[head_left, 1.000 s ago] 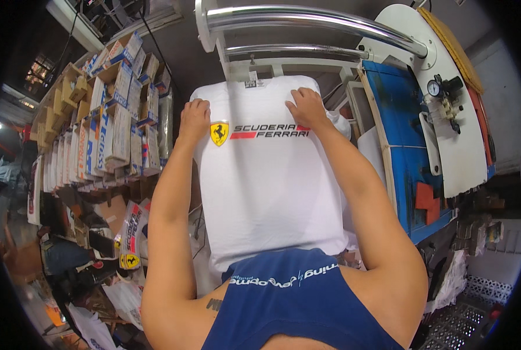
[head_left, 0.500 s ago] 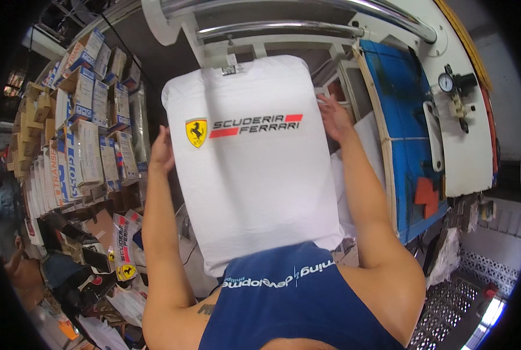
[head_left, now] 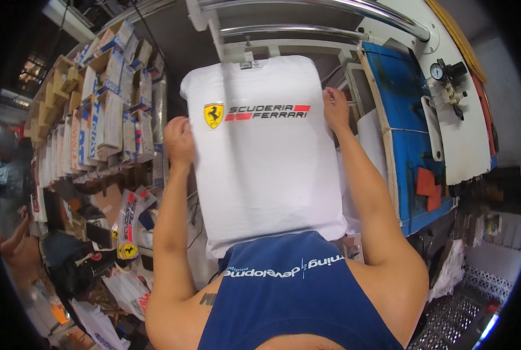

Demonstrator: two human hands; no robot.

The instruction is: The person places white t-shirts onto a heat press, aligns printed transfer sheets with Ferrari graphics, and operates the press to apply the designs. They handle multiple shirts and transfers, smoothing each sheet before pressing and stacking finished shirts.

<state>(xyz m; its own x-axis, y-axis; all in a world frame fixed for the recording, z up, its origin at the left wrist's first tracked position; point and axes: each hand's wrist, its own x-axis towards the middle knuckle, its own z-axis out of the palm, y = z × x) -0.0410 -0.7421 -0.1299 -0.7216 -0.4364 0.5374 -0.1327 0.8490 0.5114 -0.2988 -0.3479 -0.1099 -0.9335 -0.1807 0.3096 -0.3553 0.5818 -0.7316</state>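
A white T-shirt (head_left: 260,175) is spread over a flat board in front of me, its collar at the far end. Across its chest runs a printed design (head_left: 260,114): a yellow shield with a black horse, dark lettering and red bars. At the shirt's left edge, my left hand (head_left: 180,143) has its fingers curled in against the cloth. My right hand (head_left: 335,109) pinches at the opposite edge, a little farther from me, fingers bent. The fingertips of both hands are partly hidden. The shirt's near hem lies close to my body.
Stacked cardboard boxes (head_left: 105,111) fill shelves on the left. Below them lie printed transfer sheets (head_left: 131,219). On the right stands a blue panel (head_left: 403,116) beside a white machine plate with a pressure gauge (head_left: 437,71). Chrome bars (head_left: 289,30) cross beyond the shirt.
My right hand's spread fingers have bent in at the shirt's edge. My left hand has curled closer to the cloth. The whole view has shifted slightly.
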